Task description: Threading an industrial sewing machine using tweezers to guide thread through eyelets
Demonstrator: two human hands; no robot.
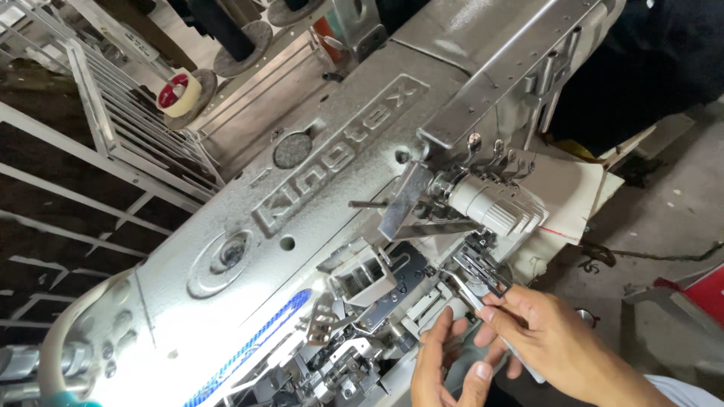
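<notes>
Tweezers (471,295) in right hand (554,339), tips hidden among machine parts (483,267)

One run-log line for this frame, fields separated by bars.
right hand: tweezers at needle area | left hand: open, beside it | sewing machine: grey, covers open | tape roll: far left

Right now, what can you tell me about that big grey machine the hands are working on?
The sewing machine is an industrial one in grey cast metal, scuffed and dusty, lying diagonally across the view. Raised lettering runs along its body. Its needle end carries bright steel guides and a white ribbed part. The right hand and left hand touch the small metal parts there.
</notes>
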